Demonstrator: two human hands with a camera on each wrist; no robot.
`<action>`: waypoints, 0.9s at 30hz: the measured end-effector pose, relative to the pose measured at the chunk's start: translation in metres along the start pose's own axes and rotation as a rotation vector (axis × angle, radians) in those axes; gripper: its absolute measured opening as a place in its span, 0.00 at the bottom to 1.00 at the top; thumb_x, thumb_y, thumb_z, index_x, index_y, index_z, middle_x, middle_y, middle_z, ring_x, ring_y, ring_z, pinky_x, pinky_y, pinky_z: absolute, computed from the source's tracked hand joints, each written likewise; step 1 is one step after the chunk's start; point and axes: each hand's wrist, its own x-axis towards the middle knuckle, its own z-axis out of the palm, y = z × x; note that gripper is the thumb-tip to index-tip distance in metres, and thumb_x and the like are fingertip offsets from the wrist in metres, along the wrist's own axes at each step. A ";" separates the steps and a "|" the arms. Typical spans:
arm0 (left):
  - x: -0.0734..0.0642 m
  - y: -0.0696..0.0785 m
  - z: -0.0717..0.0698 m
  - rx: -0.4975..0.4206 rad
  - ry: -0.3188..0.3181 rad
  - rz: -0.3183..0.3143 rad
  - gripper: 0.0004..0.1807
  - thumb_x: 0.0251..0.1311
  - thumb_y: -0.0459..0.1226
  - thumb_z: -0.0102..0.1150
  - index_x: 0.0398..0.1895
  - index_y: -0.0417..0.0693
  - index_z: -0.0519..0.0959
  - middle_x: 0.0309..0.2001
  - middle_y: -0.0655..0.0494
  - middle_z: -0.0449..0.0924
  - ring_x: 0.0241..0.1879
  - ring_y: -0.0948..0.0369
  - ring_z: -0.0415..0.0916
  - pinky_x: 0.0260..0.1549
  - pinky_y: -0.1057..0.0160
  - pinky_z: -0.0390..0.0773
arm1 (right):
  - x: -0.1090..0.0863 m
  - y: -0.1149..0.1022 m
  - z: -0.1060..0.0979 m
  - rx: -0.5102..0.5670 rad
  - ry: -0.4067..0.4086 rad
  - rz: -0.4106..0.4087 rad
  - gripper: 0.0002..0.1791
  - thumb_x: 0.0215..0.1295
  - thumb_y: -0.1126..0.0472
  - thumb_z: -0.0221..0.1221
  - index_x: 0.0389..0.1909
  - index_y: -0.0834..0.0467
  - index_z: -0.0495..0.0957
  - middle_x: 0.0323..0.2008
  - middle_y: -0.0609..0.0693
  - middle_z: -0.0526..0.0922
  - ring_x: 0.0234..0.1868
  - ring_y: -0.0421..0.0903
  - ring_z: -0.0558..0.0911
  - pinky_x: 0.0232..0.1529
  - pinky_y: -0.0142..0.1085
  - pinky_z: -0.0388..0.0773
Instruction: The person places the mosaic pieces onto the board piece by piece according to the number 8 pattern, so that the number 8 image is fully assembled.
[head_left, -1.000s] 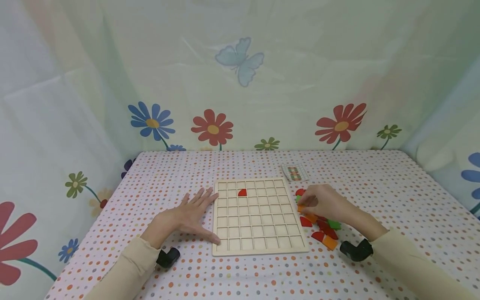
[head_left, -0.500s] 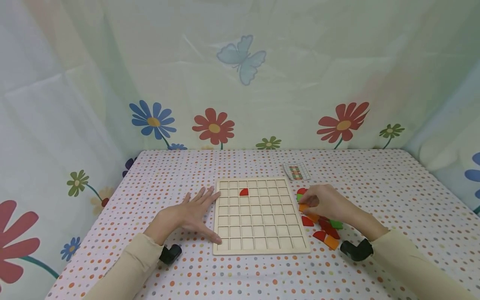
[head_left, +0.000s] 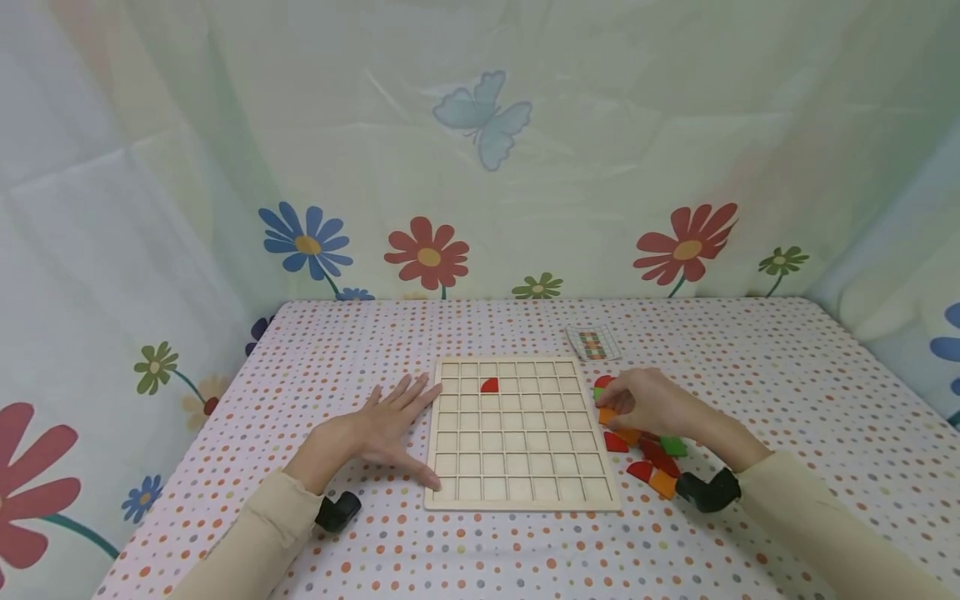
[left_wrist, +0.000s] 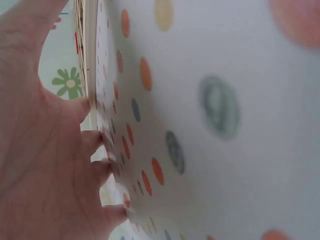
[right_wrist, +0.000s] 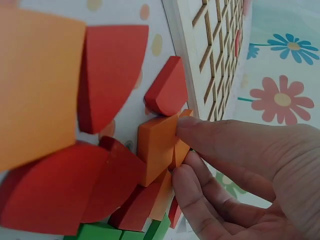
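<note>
Fingers (right_wrist: 192, 197) round orange block (right_wrist: 180, 150), clearest in right wrist view.

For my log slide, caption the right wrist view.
Right hand pinching an orange piece near red pieces and a wooden grid.

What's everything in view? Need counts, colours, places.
grid board: 1, pale wood, mid-table
red quarter-circle piece: 1, red, on the board, second row from far edge
loose red pieces: at least 4, red, right of board
orange pieces: at least 3, orange, same pile
green pieces: at least 2, green, same pile
pattern card: 1, white with coloured print, beyond the pile
polka-dot tablecloth: 1, white with multicoloured dots, under everything
flower-and-butterfly backdrop: count unclear, pale, behind table
wrist devices: 2, black, one per wrist
sleeves: 2, cream, forearms
left hand: 1, board's left edge, fingers spread
right hand: 1, at the pile, pinching an orange piece
</note>
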 end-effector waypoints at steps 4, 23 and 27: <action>0.000 -0.002 0.001 -0.011 0.000 0.017 0.73 0.47 0.67 0.76 0.87 0.51 0.41 0.86 0.46 0.32 0.84 0.46 0.29 0.78 0.35 0.37 | 0.001 0.000 -0.002 0.018 -0.028 0.021 0.11 0.55 0.71 0.75 0.39 0.64 0.88 0.33 0.47 0.87 0.35 0.44 0.83 0.38 0.39 0.86; -0.002 -0.010 0.005 -0.026 0.057 0.052 0.70 0.48 0.69 0.74 0.87 0.54 0.45 0.86 0.48 0.35 0.84 0.46 0.32 0.78 0.35 0.38 | 0.002 -0.009 -0.003 -0.033 -0.032 0.086 0.10 0.54 0.71 0.76 0.37 0.64 0.87 0.32 0.48 0.86 0.34 0.45 0.84 0.39 0.42 0.87; -0.002 -0.009 0.004 -0.033 0.054 0.051 0.69 0.49 0.68 0.74 0.87 0.52 0.46 0.86 0.46 0.36 0.84 0.45 0.33 0.78 0.34 0.39 | 0.002 -0.006 -0.003 -0.009 -0.001 0.055 0.11 0.53 0.71 0.77 0.37 0.63 0.88 0.32 0.47 0.86 0.34 0.44 0.83 0.37 0.40 0.85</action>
